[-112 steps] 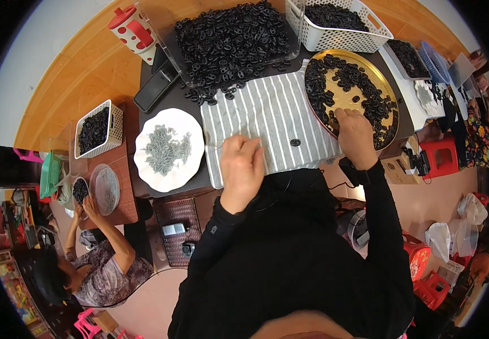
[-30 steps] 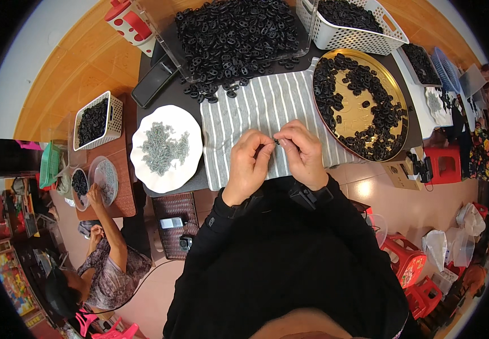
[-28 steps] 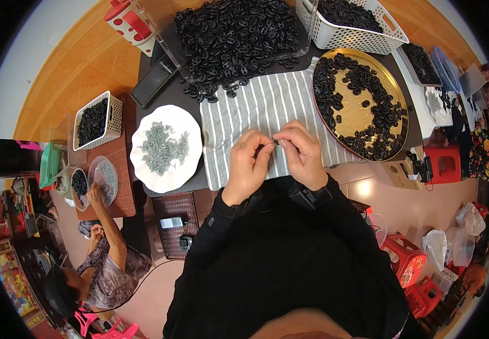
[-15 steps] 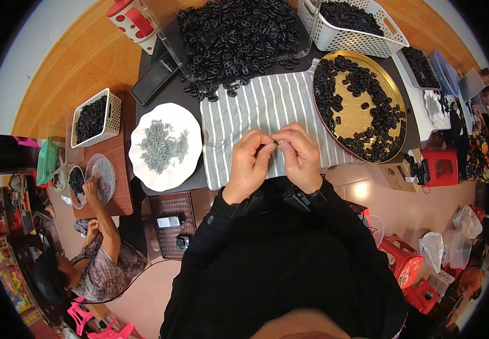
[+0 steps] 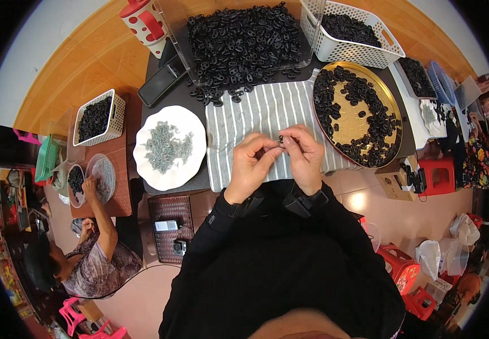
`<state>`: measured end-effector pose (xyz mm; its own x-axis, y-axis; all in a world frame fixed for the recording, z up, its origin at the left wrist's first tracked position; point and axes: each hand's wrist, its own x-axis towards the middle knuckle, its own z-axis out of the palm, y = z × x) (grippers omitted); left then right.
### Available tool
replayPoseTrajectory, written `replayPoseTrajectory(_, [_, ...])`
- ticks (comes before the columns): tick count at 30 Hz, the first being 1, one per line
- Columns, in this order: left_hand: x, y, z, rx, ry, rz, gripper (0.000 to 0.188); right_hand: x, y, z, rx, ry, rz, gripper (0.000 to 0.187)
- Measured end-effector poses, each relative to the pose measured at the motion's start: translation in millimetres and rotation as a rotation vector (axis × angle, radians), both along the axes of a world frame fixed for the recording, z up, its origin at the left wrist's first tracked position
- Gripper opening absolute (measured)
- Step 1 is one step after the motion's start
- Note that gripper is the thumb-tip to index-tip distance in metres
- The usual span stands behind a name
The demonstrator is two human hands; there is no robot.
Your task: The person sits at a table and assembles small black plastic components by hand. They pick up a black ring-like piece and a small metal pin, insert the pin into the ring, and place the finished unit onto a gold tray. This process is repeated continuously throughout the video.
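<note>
Over a grey-and-white striped cloth (image 5: 230, 121), my two hands meet at the fingertips. My right hand (image 5: 305, 161) pinches a small black plastic piece (image 5: 281, 139) between thumb and forefinger. Beside it, my left hand (image 5: 250, 166) is closed in a pinch; its fingers hide anything they hold. To the left stands a scalloped white plate (image 5: 145, 166) with a heap of small grey spring-like pieces (image 5: 167, 148). A round gold tray (image 5: 349, 121) on the right bears many small black oval pieces. Beyond the cloth, a clear bin holds a large pile of black oval pieces with holes (image 5: 244, 45).
White baskets of black pieces stand at the far right (image 5: 340, 52) and left (image 5: 117, 121). A phone (image 5: 162, 83) lies by the spotted mug (image 5: 145, 25). At the left, another person (image 5: 100, 257) reaches into a bowl. Red stools (image 5: 400, 268) stand at the lower right.
The black piece shows more plainly between my fingertips, and my right fingers have shifted slightly up. The whole view has tilted a little.
</note>
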<state>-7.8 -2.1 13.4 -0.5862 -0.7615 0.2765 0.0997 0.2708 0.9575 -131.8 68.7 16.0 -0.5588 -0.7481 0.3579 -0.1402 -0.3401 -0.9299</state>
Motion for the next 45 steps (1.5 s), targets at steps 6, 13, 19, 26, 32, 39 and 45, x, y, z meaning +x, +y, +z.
replayPoseTrajectory(6, [3, -3, -7, 0.105, 0.159, 0.065, 0.009, 15, -2, -2, 0.039, -0.062, -0.022, 0.011])
replayPoseTrajectory(13, [7, -2, -2, 0.451, 0.304, 0.067, 0.003, -9, 7, 16, 0.022, 0.347, -0.148, 0.014])
replayPoseTrajectory(19, [10, -1, -4, 0.409, 0.167, 0.049, 0.004, -49, 36, 13, 0.241, 0.488, -0.097, 0.014])
replayPoseTrajectory(26, [5, -1, -3, 0.458, 0.236, 0.044, 0.026, -35, 33, 32, 0.231, 1.016, 0.062, 0.021])
replayPoseTrajectory(32, [6, -1, 1, 0.433, 0.192, 0.014, 0.027, -47, 32, 28, 0.235, 1.108, 0.232, 0.024])
replayPoseTrajectory(39, [7, -1, -5, 0.398, 0.176, -0.025, 0.027, -46, 39, 33, 0.298, 1.135, 0.165, 0.014])
replayPoseTrajectory(45, [6, -1, -7, 0.396, 0.201, -0.028, 0.030, -49, 46, 35, 0.357, 1.185, 0.116, 0.010])
